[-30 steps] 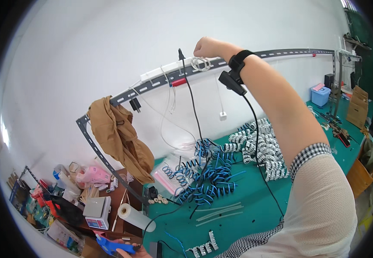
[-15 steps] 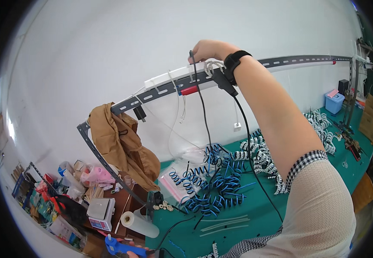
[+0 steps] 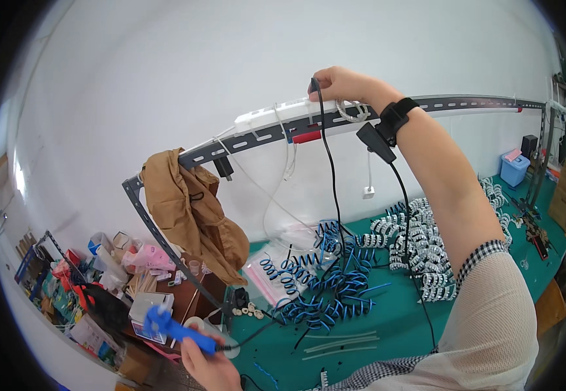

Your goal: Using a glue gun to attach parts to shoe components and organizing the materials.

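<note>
My raised right hand (image 3: pixel 347 85) pinches a black power plug (image 3: pixel 314 85) at the top of a metal rail, just over a white power strip (image 3: pixel 266 117). The plug's black cable (image 3: pixel 330 163) hangs down toward the table; whether its prongs sit in the strip is hidden. Low in the view, my left hand (image 3: pixel 210 366) is closed around a blue hot glue gun (image 3: pixel 184 331), which is somewhat blurred. A cord leaves the glue gun's handle end and runs right. Black-and-blue coiled strips (image 3: pixel 335 293) lie on the green table (image 3: pixel 263 352) beyond.
A brown cloth garment (image 3: pixel 195 221) hangs from the slotted metal rail (image 3: pixel 439 103). White coiled strips (image 3: pixel 426 241) pile up at the right. Clear glue sticks (image 3: pixel 341 345) lie near the front. A scale (image 3: pixel 143 306) and clutter stand left, and a blue box (image 3: pixel 514 169) sits far right.
My left hand has lifted the glue gun up into view from the lower edge. The right hand still grips the plug by the power strip; the whole view has shifted slightly.
</note>
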### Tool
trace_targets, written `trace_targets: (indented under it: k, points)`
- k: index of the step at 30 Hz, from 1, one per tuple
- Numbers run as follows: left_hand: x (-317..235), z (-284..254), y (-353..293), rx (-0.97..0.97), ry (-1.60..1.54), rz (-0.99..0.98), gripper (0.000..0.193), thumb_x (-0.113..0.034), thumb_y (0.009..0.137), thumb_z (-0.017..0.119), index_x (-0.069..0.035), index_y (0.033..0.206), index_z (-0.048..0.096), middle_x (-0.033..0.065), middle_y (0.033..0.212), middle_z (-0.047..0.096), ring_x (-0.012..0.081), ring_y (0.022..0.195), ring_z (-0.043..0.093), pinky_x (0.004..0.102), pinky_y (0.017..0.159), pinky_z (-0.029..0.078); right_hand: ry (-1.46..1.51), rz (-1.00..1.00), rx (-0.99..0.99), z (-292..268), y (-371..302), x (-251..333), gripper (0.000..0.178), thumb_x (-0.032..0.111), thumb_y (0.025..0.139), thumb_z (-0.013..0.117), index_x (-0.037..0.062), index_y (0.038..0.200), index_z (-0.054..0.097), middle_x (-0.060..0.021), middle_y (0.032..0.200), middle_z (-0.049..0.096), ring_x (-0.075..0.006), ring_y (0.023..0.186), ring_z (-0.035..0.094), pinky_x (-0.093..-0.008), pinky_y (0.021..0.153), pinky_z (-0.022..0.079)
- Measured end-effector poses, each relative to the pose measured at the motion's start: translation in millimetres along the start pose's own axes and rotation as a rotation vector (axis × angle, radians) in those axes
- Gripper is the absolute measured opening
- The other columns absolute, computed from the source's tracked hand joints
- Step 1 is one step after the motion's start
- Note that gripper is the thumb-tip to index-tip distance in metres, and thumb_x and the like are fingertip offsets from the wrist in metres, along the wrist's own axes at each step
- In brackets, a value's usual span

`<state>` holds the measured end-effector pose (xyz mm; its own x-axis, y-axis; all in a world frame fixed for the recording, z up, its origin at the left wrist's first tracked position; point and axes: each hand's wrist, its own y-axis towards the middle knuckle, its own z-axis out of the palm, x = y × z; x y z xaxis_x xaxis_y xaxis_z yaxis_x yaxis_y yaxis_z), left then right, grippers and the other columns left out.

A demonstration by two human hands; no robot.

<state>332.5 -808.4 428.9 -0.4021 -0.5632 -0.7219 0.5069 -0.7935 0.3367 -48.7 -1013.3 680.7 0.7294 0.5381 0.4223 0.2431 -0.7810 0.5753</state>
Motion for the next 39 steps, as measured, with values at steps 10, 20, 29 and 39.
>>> trace_targets:
  k: [10,20,29,39]
  points:
    - [30,195,148,0.494,-0.056,0.041,0.018,-0.014,0.079,0.061,-0.002,0.09,0.052,0.0045,0.08,0.056,0.0129,0.071,0.054,0.0253,0.068,0.041,0.049,0.058,-0.008,-1,-2,-5,0.022,0.018,0.075,0.066,0.0022,0.089,0.06,-0.0054,0.082,0.062,-0.0136,0.079,0.057,-0.0264,0.074,0.043]
    - [41,286,211,0.529,0.457,0.237,0.035,-0.028,0.073,0.064,0.001,0.092,0.057,0.0057,0.084,0.055,0.0126,0.076,0.05,0.0258,0.069,0.04,-0.013,0.064,-0.006,-1,-2,-2,0.019,0.016,0.077,0.06,0.0024,0.09,0.061,-0.0065,0.078,0.062,-0.0139,0.074,0.056,-0.0253,0.07,0.042]
    - [42,300,216,0.699,0.563,0.093,0.034,-0.025,0.069,0.064,-0.001,0.091,0.056,0.0063,0.084,0.055,0.0149,0.077,0.05,0.0272,0.069,0.04,0.013,0.002,0.004,-1,-1,-7,0.017,0.014,0.077,0.06,0.002,0.09,0.06,-0.0098,0.085,0.063,-0.0152,0.081,0.058,-0.0261,0.074,0.043]
    - [52,283,216,0.847,0.416,0.248,0.016,-0.018,0.075,0.059,-0.006,0.076,0.049,0.0076,0.096,0.057,0.013,0.078,0.046,0.0271,0.071,0.039,0.037,0.036,0.018,-4,-6,6,0.025,0.02,0.074,0.063,0.0032,0.093,0.062,-0.0111,0.088,0.063,-0.0188,0.084,0.059,-0.0286,0.075,0.044]
